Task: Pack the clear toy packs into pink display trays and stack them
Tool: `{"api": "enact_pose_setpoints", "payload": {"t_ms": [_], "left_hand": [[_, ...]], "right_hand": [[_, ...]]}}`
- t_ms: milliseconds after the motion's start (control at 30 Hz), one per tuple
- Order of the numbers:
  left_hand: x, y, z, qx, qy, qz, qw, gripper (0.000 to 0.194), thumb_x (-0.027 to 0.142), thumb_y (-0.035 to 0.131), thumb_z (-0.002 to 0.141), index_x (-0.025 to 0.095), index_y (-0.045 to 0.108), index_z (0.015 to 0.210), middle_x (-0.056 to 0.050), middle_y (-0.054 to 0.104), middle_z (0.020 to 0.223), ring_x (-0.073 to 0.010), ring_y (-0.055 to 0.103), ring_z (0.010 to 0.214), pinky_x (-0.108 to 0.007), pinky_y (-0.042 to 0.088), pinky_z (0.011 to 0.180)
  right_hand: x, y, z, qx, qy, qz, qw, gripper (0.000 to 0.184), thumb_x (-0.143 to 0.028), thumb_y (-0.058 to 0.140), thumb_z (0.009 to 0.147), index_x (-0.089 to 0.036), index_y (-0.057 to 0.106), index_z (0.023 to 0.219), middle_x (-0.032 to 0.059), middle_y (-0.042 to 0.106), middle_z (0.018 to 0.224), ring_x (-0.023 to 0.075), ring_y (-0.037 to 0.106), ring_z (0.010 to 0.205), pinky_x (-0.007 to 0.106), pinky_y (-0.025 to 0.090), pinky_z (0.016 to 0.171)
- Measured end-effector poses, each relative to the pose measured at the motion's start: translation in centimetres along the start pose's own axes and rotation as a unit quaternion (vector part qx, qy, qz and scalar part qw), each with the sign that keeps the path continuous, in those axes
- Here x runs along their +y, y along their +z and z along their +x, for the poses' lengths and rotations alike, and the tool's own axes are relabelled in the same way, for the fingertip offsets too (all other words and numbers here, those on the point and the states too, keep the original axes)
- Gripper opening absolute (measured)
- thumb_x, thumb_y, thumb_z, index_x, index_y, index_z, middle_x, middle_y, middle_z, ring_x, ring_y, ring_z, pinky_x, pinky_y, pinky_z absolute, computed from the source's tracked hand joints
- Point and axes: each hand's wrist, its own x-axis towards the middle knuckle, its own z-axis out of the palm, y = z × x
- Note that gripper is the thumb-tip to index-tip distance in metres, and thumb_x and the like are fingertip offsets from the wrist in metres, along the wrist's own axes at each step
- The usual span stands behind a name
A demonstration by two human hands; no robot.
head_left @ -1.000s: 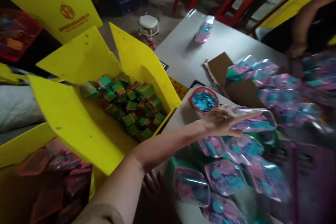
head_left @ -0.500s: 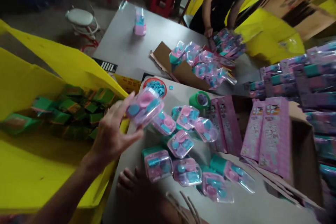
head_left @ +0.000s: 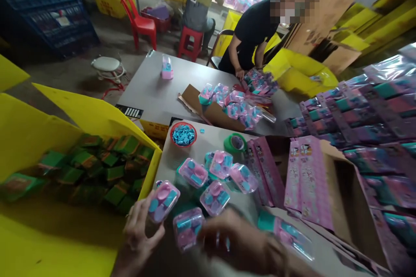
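Note:
My left hand (head_left: 141, 220) grips a clear plastic toy case (head_left: 164, 201) with pink and blue pieces inside, at the table's left edge beside the yellow bin. My right hand (head_left: 227, 233) is smeared by motion above the near part of the table. Its fingers come close to another toy case (head_left: 188, 225); whether they hold anything cannot be made out. Beyond both hands lie several similar cases with green ends, among them one in the middle (head_left: 215, 198). Another case (head_left: 290, 233) rests to the right of my right hand.
A yellow bin (head_left: 152, 166) holding green-ended packs stands left. Farther up are a red basket (head_left: 173, 140) of small blue pieces and green tape (head_left: 234, 143). Pink boxes (head_left: 312, 181) stand in a carton at right. Across the table, a person in black (head_left: 250, 30) handles packs.
My left hand has brought its toy case down and nearer to me. My right hand has swung from the near edge out over the cases. The view has tilted up.

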Motion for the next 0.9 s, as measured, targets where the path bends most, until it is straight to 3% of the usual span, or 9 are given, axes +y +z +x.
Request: {"api": "enact_pose_setpoints", "payload": {"t_ms": [67, 167, 267, 400, 567, 667, 733, 900], "left_hand": [[0.1, 2.0, 0.0, -0.022, -0.003, -0.024, 0.999, 0.079, 0.024, 0.062, 0.088, 0.037, 0.039, 0.163, -0.009, 0.068, 0.133, -0.0331, 0.071, 0.12, -0.048, 0.064, 0.099], [0.5, 4.4, 0.1, -0.057, -0.002, -0.058, 0.997, 0.082, 0.018, 0.061, 0.088, 0.04, 0.037, 0.164, -0.008, 0.065, 0.137, -0.0319, 0.069, 0.127, -0.048, 0.062, 0.105], [0.7, 5.0, 0.1, -0.088, 0.01, -0.077, 0.993, 0.081, 0.018, 0.059, 0.09, 0.04, 0.036, 0.164, -0.008, 0.061, 0.144, -0.0309, 0.065, 0.135, -0.047, 0.059, 0.11], [0.0, 3.0, 0.3, -0.045, 0.02, -0.076, 0.996, 0.066, 0.026, 0.056, 0.099, 0.037, 0.04, 0.162, -0.01, 0.061, 0.145, -0.0295, 0.064, 0.136, -0.044, 0.058, 0.113], [-2.6, -3.0, 1.5, 0.032, 0.007, -0.062, 0.998, 0.046, 0.032, 0.058, 0.101, 0.035, 0.06, 0.146, -0.006, 0.07, 0.131, -0.0252, 0.075, 0.115, -0.037, 0.063, 0.103], [-4.9, -6.0, 2.9, 0.048, -0.025, -0.028, 0.998, 0.035, 0.039, 0.058, 0.1, 0.032, 0.069, 0.132, -0.006, 0.075, 0.118, -0.0257, 0.076, 0.105, -0.038, 0.064, 0.097], [-6.8, -7.2, 4.2, 0.022, -0.052, -0.011, 0.998, 0.036, 0.045, 0.057, 0.098, 0.028, 0.072, 0.126, -0.007, 0.076, 0.113, -0.0267, 0.076, 0.101, -0.039, 0.064, 0.095], [-13.5, -8.3, 7.3, -0.122, -0.129, 0.031, 0.984, 0.048, 0.05, 0.053, 0.084, 0.021, 0.076, 0.114, -0.011, 0.08, 0.107, -0.0292, 0.077, 0.097, -0.039, 0.062, 0.091]], "right_hand": [[3.3, -3.9, 3.5, 0.004, 0.06, 0.012, 0.998, 0.022, -0.017, 0.058, 0.101, -0.026, 0.077, 0.11, -0.0019, 0.074, 0.086, 0.0129, 0.071, 0.073, 0.022, 0.055, 0.068], [9.9, -7.1, 11.7, 0.066, 0.263, -0.092, 0.958, 0.016, -0.013, 0.07, 0.092, -0.021, 0.077, 0.104, 0.0056, 0.075, 0.106, 0.0176, 0.072, 0.095, 0.025, 0.054, 0.087], [15.9, -6.2, 18.4, 0.08, 0.342, -0.102, 0.931, 0.025, -0.018, 0.08, 0.087, -0.017, 0.075, 0.112, 0.0117, 0.072, 0.12, 0.0211, 0.071, 0.104, 0.026, 0.053, 0.088], [20.5, -3.0, 21.2, 0.069, 0.389, -0.069, 0.916, 0.032, -0.02, 0.086, 0.084, -0.015, 0.073, 0.113, 0.012, 0.076, 0.112, 0.016, 0.071, 0.085, 0.022, 0.052, 0.07], [21.8, -2.7, 20.6, 0.068, 0.411, -0.031, 0.909, 0.013, -0.013, 0.077, 0.089, -0.009, 0.072, 0.1, 0.0063, 0.073, 0.07, 0.0117, 0.062, 0.05, 0.021, 0.049, 0.052], [20.8, -2.9, 20.6, 0.081, 0.38, -0.019, 0.921, 0.006, -0.011, 0.07, 0.091, -0.009, 0.071, 0.096, 0.0057, 0.073, 0.069, 0.01, 0.062, 0.048, 0.018, 0.048, 0.049], [19.6, -2.5, 21.1, 0.079, 0.346, -0.011, 0.935, 0.007, -0.011, 0.066, 0.093, -0.01, 0.072, 0.095, 0.0052, 0.074, 0.071, 0.0094, 0.064, 0.05, 0.016, 0.049, 0.05], [17.5, -1.7, 22.4, 0.085, 0.296, -0.031, 0.951, 0.011, -0.011, 0.064, 0.089, -0.011, 0.075, 0.089, 0.0059, 0.075, 0.072, 0.013, 0.068, 0.059, 0.018, 0.05, 0.056]]}}
